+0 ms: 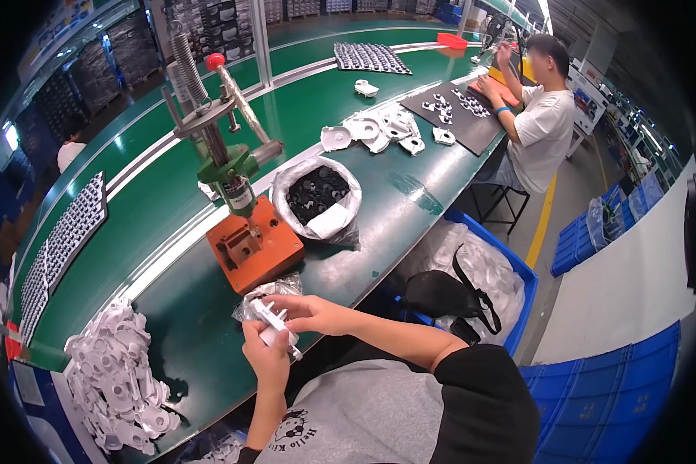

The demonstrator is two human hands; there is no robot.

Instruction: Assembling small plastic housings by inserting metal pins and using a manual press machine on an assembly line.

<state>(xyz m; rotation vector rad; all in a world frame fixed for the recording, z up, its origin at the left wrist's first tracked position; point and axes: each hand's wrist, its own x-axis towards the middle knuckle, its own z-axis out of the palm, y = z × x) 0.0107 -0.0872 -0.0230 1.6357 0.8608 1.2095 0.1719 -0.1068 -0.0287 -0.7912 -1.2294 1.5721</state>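
Close to my body, over the near edge of the green bench, both hands are closed on one white plastic part (269,315) with small pegs. My left hand (267,348) grips it from below, and my right hand (315,314) holds it from the right. Just beyond the hands lies a clear plastic bag (274,289), its contents hard to make out. Past that stands a hand press (236,189) with a red-knobbed lever and an orange base (257,251). Right of the press sits a white bag (342,179) of small black parts (314,193).
A heap of white plastic parts (120,379) covers the bench at left; more white parts (379,127) lie farther along. Beyond runs a green conveyor (301,100) carrying trays (371,58). A co-worker (541,116) sits at far right. A blue crate (522,286) with a black bag (441,294) stands right.
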